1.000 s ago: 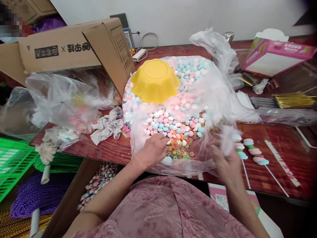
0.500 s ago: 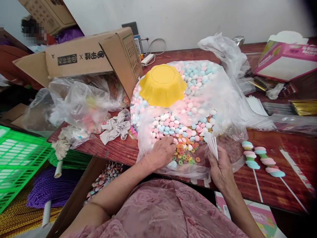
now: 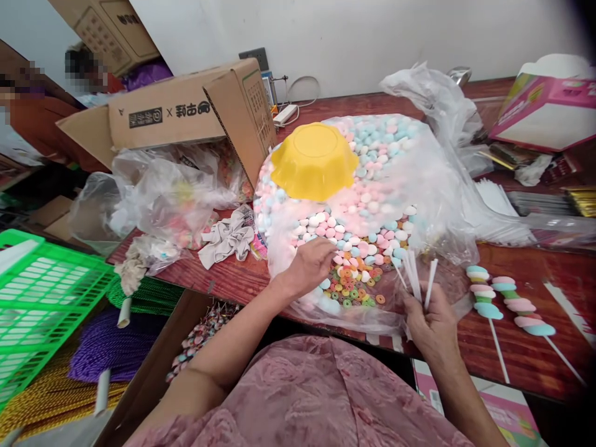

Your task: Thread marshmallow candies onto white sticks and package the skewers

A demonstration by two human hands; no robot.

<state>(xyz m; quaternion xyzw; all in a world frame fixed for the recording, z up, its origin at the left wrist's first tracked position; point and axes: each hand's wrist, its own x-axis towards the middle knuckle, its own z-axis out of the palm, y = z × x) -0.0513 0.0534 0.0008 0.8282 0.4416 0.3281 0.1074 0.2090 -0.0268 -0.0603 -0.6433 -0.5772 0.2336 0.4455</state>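
My right hand (image 3: 431,316) is closed round a bundle of thin white sticks (image 3: 411,273), which fan out upward, one leaning apart on the right. Over the near-left part of the candy pile, my left hand (image 3: 311,266) has its fingers pinched together; whatever may be between them is hidden. Beneath and beyond it lie pink, white and blue marshmallows (image 3: 372,245) in an opened clear plastic bag. Small coloured ring gummies (image 3: 356,285) are heaped between my hands. On the table to the right lie two marshmallow skewers (image 3: 484,298), each on a white stick.
An upturned yellow bowl (image 3: 314,161) rests on the marshmallows. An open cardboard box (image 3: 162,115) with plastic bags stands left, near a crumpled cloth (image 3: 228,239). More white sticks (image 3: 500,208) and a pink box (image 3: 544,112) are at right. A green basket (image 3: 46,310) is lower left.
My left hand has lifted slightly from the candies, its fingers drawn together. The sticks in my right hand have spread apart. The whole view has shifted a little.
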